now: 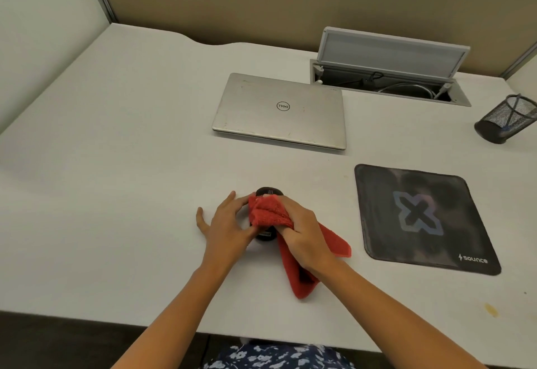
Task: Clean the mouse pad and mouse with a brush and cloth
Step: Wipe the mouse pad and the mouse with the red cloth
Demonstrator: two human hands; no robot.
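At the bottom edge, nearest the person, a dark blue garment [276, 357] with a white flower print shows between the two bare forearms, which reach forward over the front edge of the white counter [116, 165].

The left hand [229, 223] lies palm down on the counter with its fingers spread. Its outer finger is flat on the surface, and its inner side touches the left flank of the mouse [268, 192]. Whether the thumb curls round the mouse cannot be told, because the cloth [270, 211] hides it.

The right hand [302, 232] grips the red cloth. Its fingers are curled over a bunched wad that it presses onto the top of the mouse. The rest of the cloth trails back under this hand toward the person in two loose tails lying on the counter.

The black mouse sits between the two hands, mostly covered. Only its far end and a small part of its near end show past the cloth.

To the right of the right hand, apart from it, the dark mouse pad [377, 194] lies flat, with a pale cross design and white lettering at one corner. A small yellowish stain [491, 309] marks the counter nearer than the pad.

Beyond both hands lies a closed silver laptop [280, 110]. Further back and to the right, a cable box [389, 89] is sunk in the counter with its lid [389, 49] raised. A black mesh pen cup [505, 118] stands at the far right, and partition walls rise behind.
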